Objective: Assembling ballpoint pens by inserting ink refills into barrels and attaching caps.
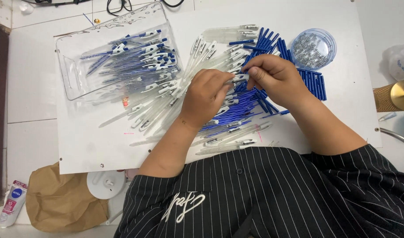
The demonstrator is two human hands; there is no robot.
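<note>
My left hand [205,98] and my right hand [276,78] meet over the middle of a white board [96,145], both pinching one clear pen barrel [239,78] between the fingertips. Under the hands lies a heap of loose pen parts: clear barrels [153,115] to the left and thin blue refills [246,109] below the hands. Blue pen caps [315,81] are spread behind and to the right of my right hand.
A clear plastic tray [70,70] at the back left holds several assembled blue-and-white pens [142,57]. A round clear dish of small metal springs [313,47] stands at the back right. A brown paper bag [63,200], a white tube and a white round lid lie at the lower left.
</note>
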